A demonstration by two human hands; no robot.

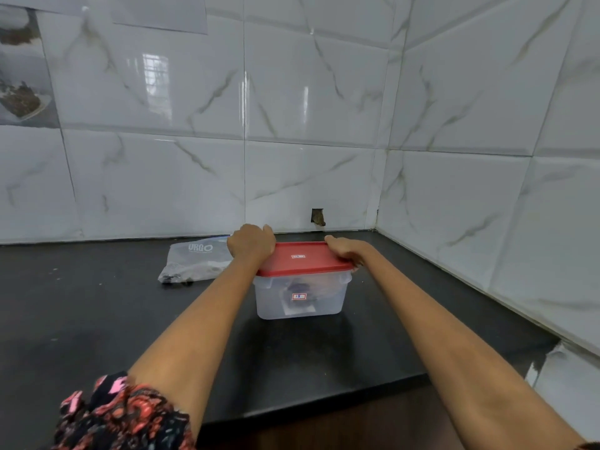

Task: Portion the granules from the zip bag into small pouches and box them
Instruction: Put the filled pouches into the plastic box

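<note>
Clear plastic box (300, 298) sits mid black bench (97, 319), red lid (302, 258) on top. Left hand (251, 243) curled over lid's far-left corner, gripping edge. Right hand (349, 250) lies along lid's right edge, fingers wrapped down over rim. Dark pouch stuff visible through box wall, kinda blurry tho. Zip bag (194, 261) lying flat just left of box, near tiled wall (308, 108), few dark granules left in its lower corner.
</note>
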